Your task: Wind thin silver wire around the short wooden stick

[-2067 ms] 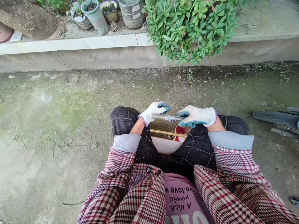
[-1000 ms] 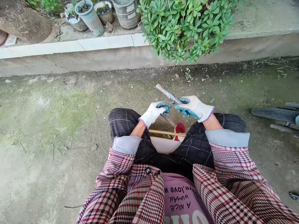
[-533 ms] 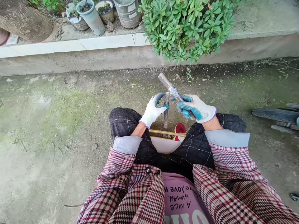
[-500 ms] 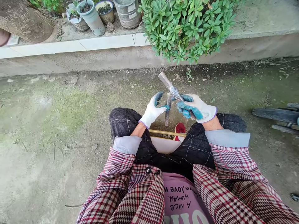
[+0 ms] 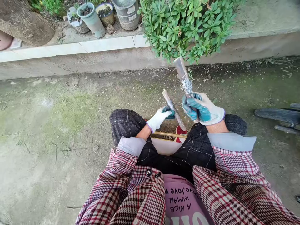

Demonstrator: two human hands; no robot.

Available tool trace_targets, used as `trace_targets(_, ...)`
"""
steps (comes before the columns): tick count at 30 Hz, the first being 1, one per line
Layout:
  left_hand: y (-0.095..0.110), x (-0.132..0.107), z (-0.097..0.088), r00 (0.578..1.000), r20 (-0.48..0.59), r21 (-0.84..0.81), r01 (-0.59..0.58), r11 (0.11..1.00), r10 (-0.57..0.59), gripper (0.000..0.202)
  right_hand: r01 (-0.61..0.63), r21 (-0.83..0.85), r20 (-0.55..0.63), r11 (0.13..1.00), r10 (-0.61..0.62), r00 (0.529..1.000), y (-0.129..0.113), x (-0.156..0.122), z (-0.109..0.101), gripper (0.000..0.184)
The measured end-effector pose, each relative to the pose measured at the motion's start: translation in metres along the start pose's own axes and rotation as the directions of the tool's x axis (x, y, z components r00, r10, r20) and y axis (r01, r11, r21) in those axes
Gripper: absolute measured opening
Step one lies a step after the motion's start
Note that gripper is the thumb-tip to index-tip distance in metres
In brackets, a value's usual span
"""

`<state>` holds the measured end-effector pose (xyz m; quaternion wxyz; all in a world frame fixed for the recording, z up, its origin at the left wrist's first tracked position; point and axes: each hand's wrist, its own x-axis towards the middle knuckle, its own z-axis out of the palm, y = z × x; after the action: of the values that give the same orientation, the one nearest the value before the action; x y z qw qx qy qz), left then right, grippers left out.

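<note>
My left hand [image 5: 161, 117], in a white glove with a teal palm, is closed around the middle of a short wooden stick [image 5: 178, 119]. This stick slants from upper left to lower right above my lap. In my right hand [image 5: 203, 107], gloved alike, I grip the lower part of a second wooden stick [image 5: 180, 66]. Silver wire [image 5: 186, 85] is wound in many turns around that stick just above my fingers, and its far end points up and away. The two sticks are apart. My fingers hide part of each.
I sit with knees apart over dirt ground [image 5: 77, 109]. Ahead runs a low wall [image 5: 93, 64] bearing a leafy shrub [image 5: 187, 28], a metal bucket [image 5: 127, 15] and potted plants. A dark wheel-like object [image 5: 277, 115] is at the right. A red shoe [image 5: 180, 131] shows below.
My left hand has closed on the short stick, which has tilted from near upright to a slant. My right hand has moved slightly right, and the wire-wound stick has turned more upright, away from the other.
</note>
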<state>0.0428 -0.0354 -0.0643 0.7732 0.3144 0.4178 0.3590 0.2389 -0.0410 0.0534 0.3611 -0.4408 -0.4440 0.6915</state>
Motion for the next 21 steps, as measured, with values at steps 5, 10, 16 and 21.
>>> trace_targets(5, 0.032, -0.015, -0.002, 0.995, 0.038, -0.176, 0.098, 0.979, -0.093, 0.047, 0.009, 0.020, -0.009, 1.000, -0.009, 1.000, -0.002, -0.003, 0.000, 0.038)
trace_targets(10, 0.047, -0.026, -0.001, 0.998, -0.039, -0.096, -0.058, 0.994, 0.054, 0.053, -0.041, 0.009, -0.044, 0.999, 0.042, 0.998, -0.004, -0.004, 0.004, 0.039)
trace_targets(16, 0.053, -0.025, 0.000, 0.945, -0.215, 0.039, -0.242, 0.970, 0.244, 0.053, -0.043, -0.091, 0.028, 0.995, 0.046, 0.999, -0.017, -0.009, 0.027, 0.042)
trace_targets(21, 0.066, -0.036, 0.005, 0.935, -0.248, 0.067, -0.244, 0.967, 0.253, 0.059, -0.010, -0.027, 0.006, 1.000, 0.010, 1.000, -0.017, -0.013, 0.030, 0.041)
